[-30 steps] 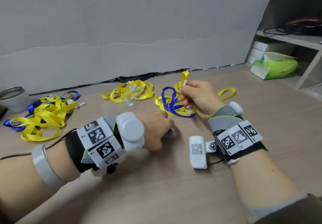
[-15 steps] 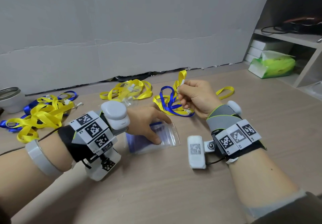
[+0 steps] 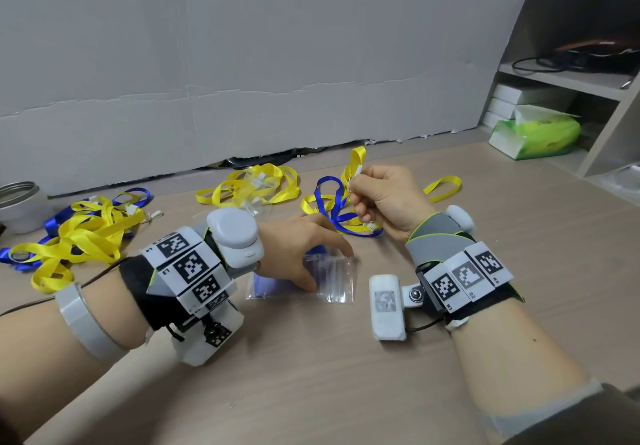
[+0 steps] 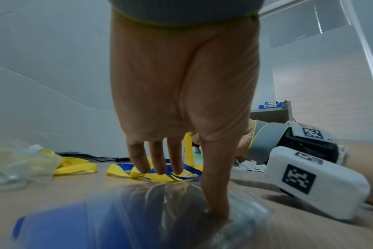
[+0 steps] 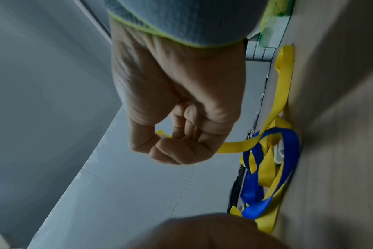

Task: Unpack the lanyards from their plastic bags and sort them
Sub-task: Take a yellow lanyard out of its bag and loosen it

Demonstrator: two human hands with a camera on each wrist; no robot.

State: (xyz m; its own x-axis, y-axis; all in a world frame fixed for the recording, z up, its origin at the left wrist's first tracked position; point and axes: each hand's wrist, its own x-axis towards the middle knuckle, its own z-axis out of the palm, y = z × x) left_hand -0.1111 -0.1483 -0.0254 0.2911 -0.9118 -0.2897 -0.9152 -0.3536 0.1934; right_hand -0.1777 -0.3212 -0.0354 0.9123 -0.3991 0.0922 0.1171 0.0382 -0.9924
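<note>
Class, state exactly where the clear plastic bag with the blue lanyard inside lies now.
In the head view the plastic bag lies flat on the table, centre, under the left hand, between both wrists, nearer than the loose blue-and-yellow lanyards.

The left hand (image 3: 298,247) covered part of the plastic bag (image 3: 332,280), so the blue thing inside could not be made out. In the left wrist view the bag (image 4: 138,219) was a blur. The right hand (image 3: 384,198) hid what its fingers pinched. The picture's left edge cut off the metal cup (image 3: 19,207).
</note>
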